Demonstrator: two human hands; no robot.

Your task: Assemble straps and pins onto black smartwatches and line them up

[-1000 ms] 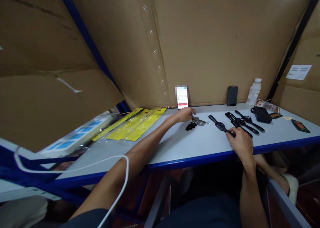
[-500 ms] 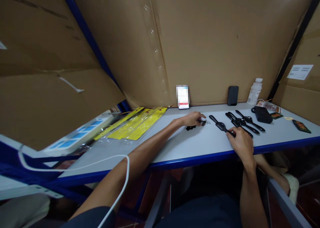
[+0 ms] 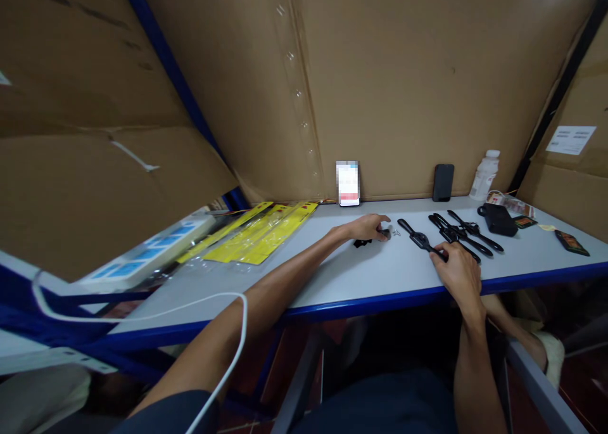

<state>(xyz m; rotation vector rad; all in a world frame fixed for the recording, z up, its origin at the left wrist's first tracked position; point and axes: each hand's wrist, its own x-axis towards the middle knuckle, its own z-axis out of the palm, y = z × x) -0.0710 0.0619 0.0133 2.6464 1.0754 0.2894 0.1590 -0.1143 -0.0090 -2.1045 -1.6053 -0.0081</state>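
My right hand (image 3: 456, 268) is closed on the lower handle of a black spokeshave (image 3: 420, 239) lying on the table. Farther left, my left hand (image 3: 368, 227) rests palm down with its index finger stretched out and apart from the thumb. A small dark metal piece (image 3: 386, 234) lies at its thumb, partly hidden. Small silver screws (image 3: 396, 232) sit just right of these fingers, and black parts (image 3: 363, 243) show below the palm. Several more black spokeshaves (image 3: 470, 232) lie crossed over one another beyond my right hand.
Yellow cards in clear packaging (image 3: 266, 237) lie left, beside a white power strip (image 3: 152, 256). A lit phone (image 3: 348, 184), a dark phone (image 3: 443, 182) and a bottle (image 3: 485, 175) stand at the back. A black case (image 3: 498, 219) lies right. A white cable (image 3: 244, 320) crosses my left arm.
My left fingers have shifted very slightly around the small metal piece, and the silver screws show more plainly. My right hand stays on the spokeshave; the view has tilted a little.
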